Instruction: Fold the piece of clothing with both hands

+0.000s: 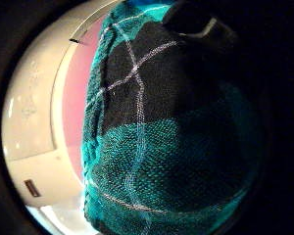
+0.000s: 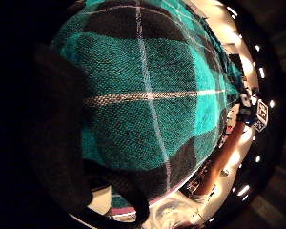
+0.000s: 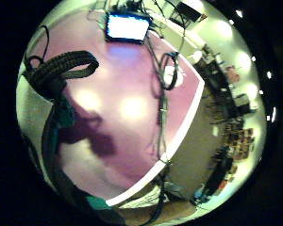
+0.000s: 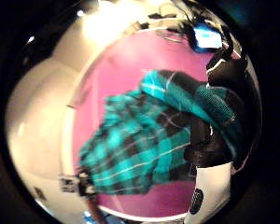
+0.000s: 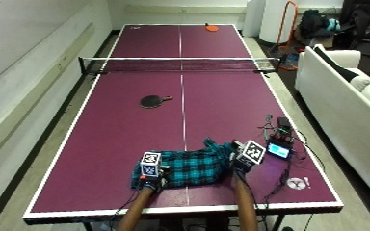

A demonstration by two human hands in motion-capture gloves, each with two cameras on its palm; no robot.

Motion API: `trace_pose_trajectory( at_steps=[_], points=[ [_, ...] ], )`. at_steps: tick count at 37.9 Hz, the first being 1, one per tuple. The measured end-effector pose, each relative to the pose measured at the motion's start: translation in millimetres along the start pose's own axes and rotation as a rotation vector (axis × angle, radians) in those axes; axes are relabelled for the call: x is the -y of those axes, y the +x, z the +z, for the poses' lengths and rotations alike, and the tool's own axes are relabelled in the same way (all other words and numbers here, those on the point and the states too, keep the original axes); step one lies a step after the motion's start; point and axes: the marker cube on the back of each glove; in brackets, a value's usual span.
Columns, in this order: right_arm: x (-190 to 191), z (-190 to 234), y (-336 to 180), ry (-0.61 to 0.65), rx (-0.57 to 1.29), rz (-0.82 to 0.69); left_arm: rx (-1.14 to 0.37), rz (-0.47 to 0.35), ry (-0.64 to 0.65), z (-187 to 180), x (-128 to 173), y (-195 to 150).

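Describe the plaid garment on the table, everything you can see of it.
The garment is woven-looking cloth in teal and black checks crossed by thin white lines. It lies bunched on the purple table near the person's edge, across the white centre line. The left hand is on its left end, with cloth filling both its palm views; the right hand grips the right end, where a fold is raised.

teal-black plaid clothing (image 5: 191, 167), purple table (image 5: 127, 125)
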Motion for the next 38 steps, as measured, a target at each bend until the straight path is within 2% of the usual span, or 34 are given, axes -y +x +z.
trace_pose_trajectory(
  at_steps=[3,6,11,15,18,20,21,22,25,26,31,33,35,38],
  points=[
    [-12,-10,-36,-0.121,0.162,-0.05,-0.021,-0.012,-0.044,-3,-2,0],
    [-21,-31,-81,-0.101,0.237,-0.148,-0.062,-0.014,-0.023,-13,0,-5],
    [-57,-58,-173,-0.061,0.234,-0.371,-0.183,-0.073,0.126,-53,-3,-33],
    [-95,-61,-242,-0.058,0.233,-0.553,-0.191,-0.121,0.279,-81,-10,-66],
    [-118,-47,-290,-0.002,0.23,-0.657,-0.21,-0.152,0.282,-60,6,-101],
    [-123,-39,-320,0.126,0.223,-0.701,-0.213,-0.181,0.272,-43,17,-124],
    [-128,-34,-332,0.169,0.214,-0.721,-0.21,-0.195,0.273,-40,16,-132],
    [-139,-30,-340,0.157,0.203,-0.746,-0.208,-0.209,0.276,-39,12,-138],
    [-193,-37,-347,-0.041,0.204,-0.82,-0.21,-0.24,0.277,-42,-3,-148],
    [-206,-47,-349,-0.067,0.218,-0.833,-0.212,-0.243,0.276,-43,-8,-149],
    [-227,-81,-358,-0.016,0.293,-0.871,-0.227,-0.234,0.274,-46,-15,-148],
    [-230,-83,-348,-0.059,0.26,-0.898,-0.228,-0.225,0.277,-46,-14,-146],
    [-230,-83,-326,-0.179,0.171,-0.933,-0.228,-0.213,0.278,-48,-15,-142],
    [-228,-88,-288,-0.471,0.057,-0.983,-0.231,-0.181,0.286,-52,-15,-135]
  ],
)
